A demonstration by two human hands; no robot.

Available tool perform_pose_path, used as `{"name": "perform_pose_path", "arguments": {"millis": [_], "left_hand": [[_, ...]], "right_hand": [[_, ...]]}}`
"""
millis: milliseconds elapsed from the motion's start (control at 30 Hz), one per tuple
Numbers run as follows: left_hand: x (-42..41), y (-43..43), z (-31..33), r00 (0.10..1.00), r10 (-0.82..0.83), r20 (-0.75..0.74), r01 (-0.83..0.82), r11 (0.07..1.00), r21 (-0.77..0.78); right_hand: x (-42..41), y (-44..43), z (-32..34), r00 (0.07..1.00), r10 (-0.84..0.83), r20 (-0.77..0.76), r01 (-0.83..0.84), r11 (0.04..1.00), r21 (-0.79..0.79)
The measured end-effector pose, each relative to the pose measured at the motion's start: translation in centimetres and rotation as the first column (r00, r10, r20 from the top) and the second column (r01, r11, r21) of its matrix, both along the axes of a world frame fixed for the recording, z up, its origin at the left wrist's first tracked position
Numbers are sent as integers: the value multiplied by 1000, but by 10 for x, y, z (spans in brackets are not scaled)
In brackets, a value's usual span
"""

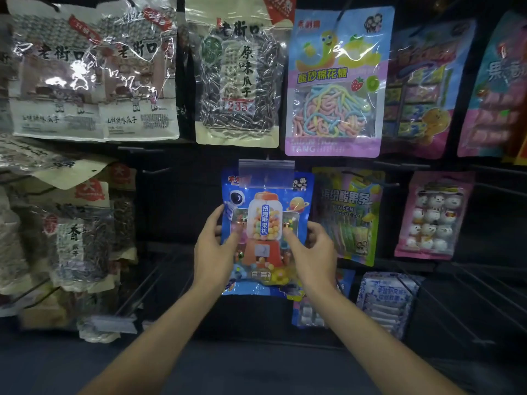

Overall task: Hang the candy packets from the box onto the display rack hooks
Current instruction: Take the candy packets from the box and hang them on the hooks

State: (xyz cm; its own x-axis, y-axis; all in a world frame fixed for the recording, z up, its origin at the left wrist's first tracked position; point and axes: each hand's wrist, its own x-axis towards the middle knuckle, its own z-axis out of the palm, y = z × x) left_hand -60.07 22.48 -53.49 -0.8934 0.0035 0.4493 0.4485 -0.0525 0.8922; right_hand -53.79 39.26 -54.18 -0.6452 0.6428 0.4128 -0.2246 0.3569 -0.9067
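Note:
A blue candy packet (266,220) printed with a gumball machine hangs upright at the middle of the dark display rack, its top behind a clear price tag holder (266,172). My left hand (215,246) grips the packet's left edge, thumb on the front. My right hand (310,252) holds the right edge, fingers on the front and thumb at the side. The hook itself is hidden behind the tag holder. The box is not in view.
Sunflower seed bags (94,69) hang at the upper left and left. A rainbow candy bag (336,81) hangs above right, a green-yellow sour strip packet (348,218) and a pink snowman packet (433,215) to the right. Bare wire hooks (156,170) stick out left of the packet.

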Motion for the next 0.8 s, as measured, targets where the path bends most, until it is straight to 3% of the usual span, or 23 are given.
{"name": "perform_pose_path", "arguments": {"millis": [267,500,800], "left_hand": [[-55,29,2,997,60,53,-59,998,-21],[-93,49,7,985,153,76,-143,981,-130],[-94,49,-18,999,8,50,-6,999,-45]], "right_hand": [[-53,10,12,980,-148,134,148,989,5],[-80,21,24,959,-216,185,211,976,46],[-78,18,4,980,-169,108,165,985,42]]}}
